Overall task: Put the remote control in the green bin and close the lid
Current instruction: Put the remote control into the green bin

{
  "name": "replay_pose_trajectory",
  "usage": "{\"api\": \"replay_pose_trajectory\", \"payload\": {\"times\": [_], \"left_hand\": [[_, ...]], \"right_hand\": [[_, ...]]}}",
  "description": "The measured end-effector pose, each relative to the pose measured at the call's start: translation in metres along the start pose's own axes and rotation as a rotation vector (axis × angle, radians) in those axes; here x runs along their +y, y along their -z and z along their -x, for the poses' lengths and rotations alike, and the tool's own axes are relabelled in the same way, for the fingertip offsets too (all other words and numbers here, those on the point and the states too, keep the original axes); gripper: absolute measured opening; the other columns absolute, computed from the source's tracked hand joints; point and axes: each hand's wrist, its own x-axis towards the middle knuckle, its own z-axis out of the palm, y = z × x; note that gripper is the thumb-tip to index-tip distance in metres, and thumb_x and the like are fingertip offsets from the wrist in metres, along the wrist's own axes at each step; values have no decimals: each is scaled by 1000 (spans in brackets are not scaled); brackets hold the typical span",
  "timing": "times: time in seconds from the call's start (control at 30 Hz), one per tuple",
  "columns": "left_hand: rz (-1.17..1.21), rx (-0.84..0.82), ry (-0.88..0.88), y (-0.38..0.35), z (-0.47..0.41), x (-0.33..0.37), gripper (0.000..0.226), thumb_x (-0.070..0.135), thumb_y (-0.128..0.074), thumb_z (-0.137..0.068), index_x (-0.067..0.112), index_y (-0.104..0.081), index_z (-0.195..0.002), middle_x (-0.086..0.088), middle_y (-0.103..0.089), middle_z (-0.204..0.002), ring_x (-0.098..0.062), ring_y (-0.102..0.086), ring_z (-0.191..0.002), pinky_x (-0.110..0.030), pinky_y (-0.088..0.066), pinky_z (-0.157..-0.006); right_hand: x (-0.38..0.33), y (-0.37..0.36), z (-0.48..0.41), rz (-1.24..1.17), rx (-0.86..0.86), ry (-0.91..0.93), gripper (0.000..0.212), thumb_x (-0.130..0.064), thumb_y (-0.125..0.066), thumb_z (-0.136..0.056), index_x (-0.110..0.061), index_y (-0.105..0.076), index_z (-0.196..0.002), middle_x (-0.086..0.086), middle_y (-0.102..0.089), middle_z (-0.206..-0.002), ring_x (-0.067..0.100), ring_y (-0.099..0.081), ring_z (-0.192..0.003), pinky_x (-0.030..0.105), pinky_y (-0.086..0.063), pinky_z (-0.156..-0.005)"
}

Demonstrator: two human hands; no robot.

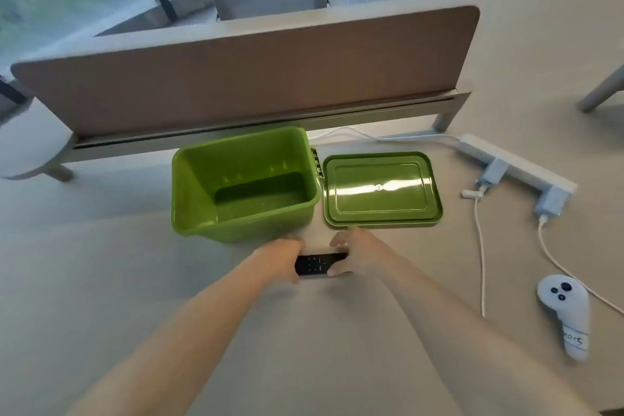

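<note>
A black remote control (317,265) lies crosswise on the desk just in front of the green bin (189,199). The bin stands open with nothing inside. Its green lid (381,191) lies flat on the desk to the right of the bin, apart from it. My left hand (282,258) grips the remote's left end. My right hand (358,255) grips its right end, thumb on the near edge. Both ends of the remote are hidden under my fingers.
A brown divider panel (243,78) stands behind the bin. A white power strip (516,165) with plugged chargers and white cables (481,246) lies at the right. A white hand controller (565,311) rests near the right front. A pale rounded object (30,145) sits far left.
</note>
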Motion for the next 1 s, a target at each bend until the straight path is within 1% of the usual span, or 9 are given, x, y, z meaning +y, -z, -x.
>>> {"api": "replay_pose_trajectory", "payload": {"times": [0.07, 0.13, 0.27, 0.4, 0.53, 0.6, 0.73, 0.87, 1.0], "left_hand": [[-27, 27, 5, -4, -2, 0, 49, 26, -80, -74, 17, -54, -114, -8, -57, -116, -28, -58, -103, -40, -53, -81], [-37, 63, 21, -10, -3, -2, 43, 25, -76, -76, 18, -53, -113, -6, -53, -114, -28, -56, -104, -40, -53, -80], [-64, 88, -8, -16, -6, -3, 34, 25, -68, -82, 19, -55, -113, -6, -53, -115, -28, -55, -108, -41, -52, -82], [-158, 122, -35, -17, -1, -1, 39, 30, -65, -82, 18, -56, -117, -7, -55, -116, -29, -58, -105, -42, -53, -82], [-261, 270, -81, -10, 18, 3, 42, 36, -59, -84, 14, -54, -120, -8, -57, -117, -32, -58, -106, -40, -49, -84], [-267, 397, -173, -9, 30, 2, 41, 36, -57, -83, 11, -58, -116, -9, -58, -111, -31, -58, -101, -40, -50, -81], [-182, 608, -432, -6, 62, -9, 38, 37, -58, -74, 9, -67, -99, -8, -61, -86, -27, -59, -73, -33, -54, -57], [-25, 683, -502, 8, 89, -17, 39, 38, -64, -80, 12, -65, -110, -5, -64, -94, -20, -58, -81, -35, -58, -61], [-56, 797, -584, 34, 112, -29, 40, 31, -69, -80, 7, -69, -113, -8, -67, -95, -22, -60, -80, -31, -56, -68]], "right_hand": [[1, -6, 1, 141, 26, 48, 67, -47, -83, -62, -23, -60, -120, -2, -52, -106, 23, -51, -106, 42, -50, -87], [5, -14, 3, 211, 52, 59, 61, -44, -80, -67, -23, -58, -120, 0, -51, -108, 24, -48, -106, 43, -50, -84], [8, -25, 2, 344, 74, 68, 39, -28, -68, -80, -22, -55, -116, 2, -49, -110, 26, -46, -105, 40, -48, -75], [5, -26, 6, 438, 89, 82, 34, -20, -63, -80, -19, -54, -113, 4, -50, -109, 27, -48, -104, 39, -48, -71], [-4, -7, 14, 545, 137, 166, 33, -19, -65, -79, -16, -55, -110, 6, -53, -110, 29, -49, -105, 40, -49, -73], [-7, 7, 20, 590, 143, 238, 34, -21, -65, -79, -17, -56, -111, 4, -55, -111, 27, -50, -105, 36, -45, -71], [-20, 36, 45, 613, 155, 366, 31, -26, -61, -78, -21, -57, -109, -1, -54, -107, 21, -51, -98, 37, -50, -72], [-38, 54, 60, 637, 161, 471, 29, -25, -58, -80, -20, -57, -108, -2, -53, -106, 18, -50, -94, 37, -53, -73], [-64, 71, 70, 657, 219, 589, 27, -26, -59, -77, -19, -59, -103, -1, -57, -100, 20, -53, -88, 32, -49, -68]]}}
